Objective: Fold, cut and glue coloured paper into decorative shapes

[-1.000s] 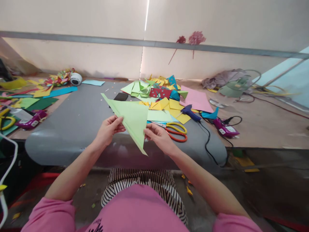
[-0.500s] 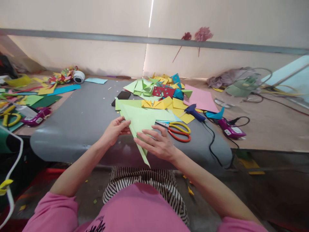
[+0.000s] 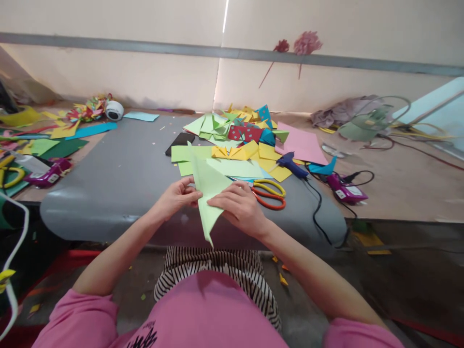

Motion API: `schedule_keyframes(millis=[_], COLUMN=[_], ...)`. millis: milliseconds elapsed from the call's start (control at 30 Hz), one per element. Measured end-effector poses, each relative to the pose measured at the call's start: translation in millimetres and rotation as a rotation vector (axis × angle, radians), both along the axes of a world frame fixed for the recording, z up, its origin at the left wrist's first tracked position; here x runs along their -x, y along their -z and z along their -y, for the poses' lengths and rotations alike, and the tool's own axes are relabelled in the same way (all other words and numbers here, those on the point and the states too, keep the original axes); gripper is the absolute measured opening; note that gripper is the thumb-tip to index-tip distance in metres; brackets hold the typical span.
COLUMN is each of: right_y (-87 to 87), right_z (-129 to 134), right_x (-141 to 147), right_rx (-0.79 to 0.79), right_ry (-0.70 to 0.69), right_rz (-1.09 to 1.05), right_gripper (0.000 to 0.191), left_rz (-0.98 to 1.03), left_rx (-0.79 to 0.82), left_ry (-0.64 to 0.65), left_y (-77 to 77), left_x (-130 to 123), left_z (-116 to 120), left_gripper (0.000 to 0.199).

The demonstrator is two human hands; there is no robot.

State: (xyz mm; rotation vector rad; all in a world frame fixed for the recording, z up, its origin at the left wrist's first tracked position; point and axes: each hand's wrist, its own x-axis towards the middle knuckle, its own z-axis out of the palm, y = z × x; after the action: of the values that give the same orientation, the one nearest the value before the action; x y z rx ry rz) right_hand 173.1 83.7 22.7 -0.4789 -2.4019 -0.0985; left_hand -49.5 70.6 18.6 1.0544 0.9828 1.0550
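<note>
Because the green sheet [image 3: 208, 193] is thin, it looks very light and only mildly stiff, more a matter of control than of strength. It is raised between the two hands, above the front part of the grey mat [image 3: 119, 179], with its narrow tip pointing down toward the body. The left hand [image 3: 177, 198] pinches its left edge between thumb and fingers, near mid-length. The right hand [image 3: 242, 205] lies over its right side, fingers close together; whether its thumb grips from beneath, I cannot tell. Paper like this should not slip much, but it will probably crease wherever it is squeezed hard. The band along the left edge seems the firmest place to hold; the thin tip seems weakest, likely to bend or tear. The scissors [image 3: 273, 208] lie just beside the right hand, so a sweeping movement could snag there.
</note>
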Motion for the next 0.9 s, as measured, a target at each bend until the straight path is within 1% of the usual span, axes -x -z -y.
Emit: schedule_keyframes(millis=[67, 100, 200, 267, 300, 400, 500, 567, 667, 700, 767, 833, 900], right_y=[-4.1, -5.9, -7.8, -5.7, -3.9, 1.1, 3.3, 3.4, 2.4, 1.8, 0.1, -1.6, -2.1], right_z=[1, 1, 5, 5, 4, -5, -15, -17, -11, -8, -1, 5, 9], right_x=[0, 0, -1, -4, -6, -14, -24, -29, -34, -35, -36, -35, -33], right_rx=[0.047, 0.031, -0.114, -0.182, -0.188, -0.153, -0.117, -0.032, 0.226, 0.321, 0.478, 0.587, 0.677], right_ry=[0.015, 0.01, 0.005, 0.053, 0.09, 0.187, 0.224, 0.23, 0.171, 0.14, 0.101, 0.118, 0.146], right_rz=[0.0, 0.02, 0.098, 0.109, 0.102, 0.063, 0.01, -0.03, -0.097, -0.12, -0.173, -0.228, -0.289], right_gripper=[0.022, 0.021, 0.024, 0.027, 0.03, 0.04, 0.033, 0.029, 0.023, 0.021, 0.021, 0.021, 0.02], left_rz=[-0.006, 0.004, 0.056, 0.078, 0.082, 0.064, 0.035, 0.026, 0.017, 0.01, -0.011, -0.035, -0.05], left_rx=[0.006, 0.007, -0.003, 0.0, 0.004, 0.016, 0.026, 0.017, -0.03, -0.049, -0.083, -0.11, -0.132], left_ry=[0.043, 0.031, -0.096, -0.157, -0.166, -0.137, -0.102, -0.081, -0.052, -0.049, -0.048, -0.05, -0.068], left_y=[0.9, 1.6, 4.5, 6.7, 7.7, 9.5, 9.2, 8.1, 5.9, 5.1, 3.6, 2.0, 0.4], left_x=[-1, -2, 0, 2, 3, 7, 10, 11, 10, 9, 6, 4, 1], left_z=[2, 2, -1, -3, -4, -6, -5, -3, 2, 4, 8, 12, 16], left_gripper=[0.048, 0.048, 0.049, 0.048, 0.048, 0.05, 0.05, 0.048, 0.05, 0.055, 0.072, 0.085, 0.085])
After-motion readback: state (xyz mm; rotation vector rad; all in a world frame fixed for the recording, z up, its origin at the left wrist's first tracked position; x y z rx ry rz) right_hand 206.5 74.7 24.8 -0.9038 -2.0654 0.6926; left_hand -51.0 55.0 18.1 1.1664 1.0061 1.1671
